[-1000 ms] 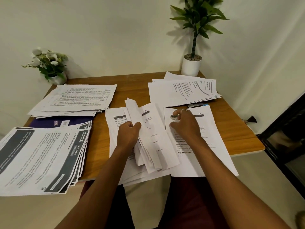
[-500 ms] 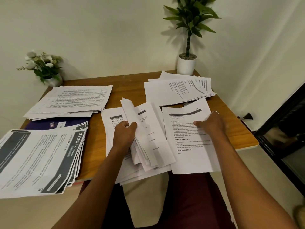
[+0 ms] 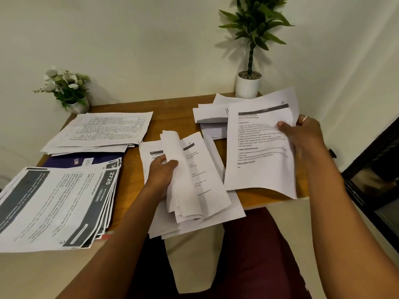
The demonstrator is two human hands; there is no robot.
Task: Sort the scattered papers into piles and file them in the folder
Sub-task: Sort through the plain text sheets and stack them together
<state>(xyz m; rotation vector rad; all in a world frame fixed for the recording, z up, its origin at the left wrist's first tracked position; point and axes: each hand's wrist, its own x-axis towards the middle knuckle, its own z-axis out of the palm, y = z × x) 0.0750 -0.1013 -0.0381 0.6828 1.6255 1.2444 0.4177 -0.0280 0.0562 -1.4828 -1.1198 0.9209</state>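
right hand (image 3: 306,134) pinches raised sheet (image 3: 259,152), long axis 12–6 | back pile (image 3: 209,113) at 10 o'clock from it, right hand nearer | left hand (image 3: 162,173) grips folded bundle (image 3: 190,180)

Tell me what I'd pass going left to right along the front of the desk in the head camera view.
First the stack of dark-banded sheets → left hand gripping the folded bundle → printed sheet → right hand holding that sheet's right edge.
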